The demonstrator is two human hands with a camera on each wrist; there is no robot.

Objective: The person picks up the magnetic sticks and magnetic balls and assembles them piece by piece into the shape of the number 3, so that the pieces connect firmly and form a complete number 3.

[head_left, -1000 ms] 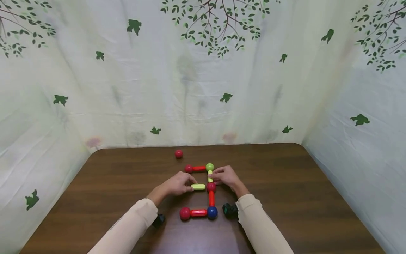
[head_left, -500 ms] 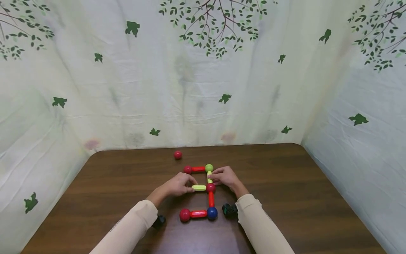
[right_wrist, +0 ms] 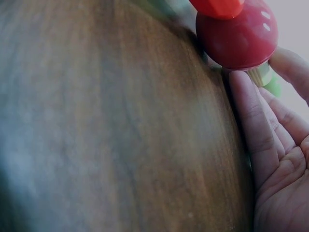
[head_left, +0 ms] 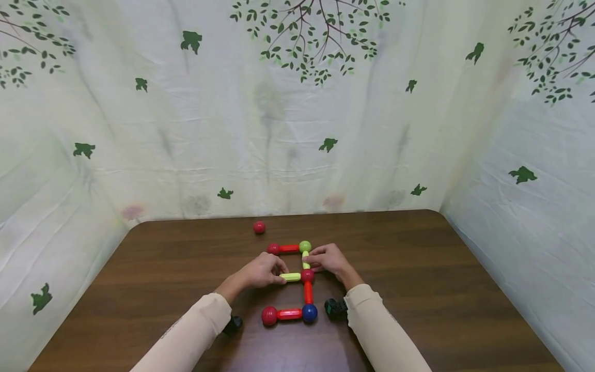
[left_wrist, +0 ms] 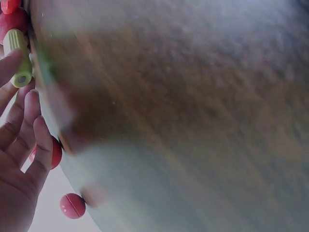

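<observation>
In the head view my left hand (head_left: 261,270) pinches a yellow-green rod (head_left: 290,277) between thumb and fingers. Its far end meets the middle red ball (head_left: 307,275). My right hand (head_left: 329,258) grips a second yellow-green rod (head_left: 305,260), which joins that ball to a green ball (head_left: 304,246). From the green ball a red rod (head_left: 290,248) leads left to another red ball (head_left: 273,249). Nearer me, a red rod (head_left: 309,293) runs to a blue ball (head_left: 309,313). The left wrist view shows the pinched rod's hollow end (left_wrist: 22,79).
A loose red ball (head_left: 259,227) lies near the far edge of the brown table (head_left: 162,268). From the blue ball, a red rod (head_left: 290,314) extends left to a red ball (head_left: 269,315). A leaf-patterned curtain (head_left: 260,124) surrounds the table's back and sides.
The rod in my left hand has moved slightly right, closing the small gap to the middle red ball. My right hand keeps its hold. The head view has shifted a little.
</observation>
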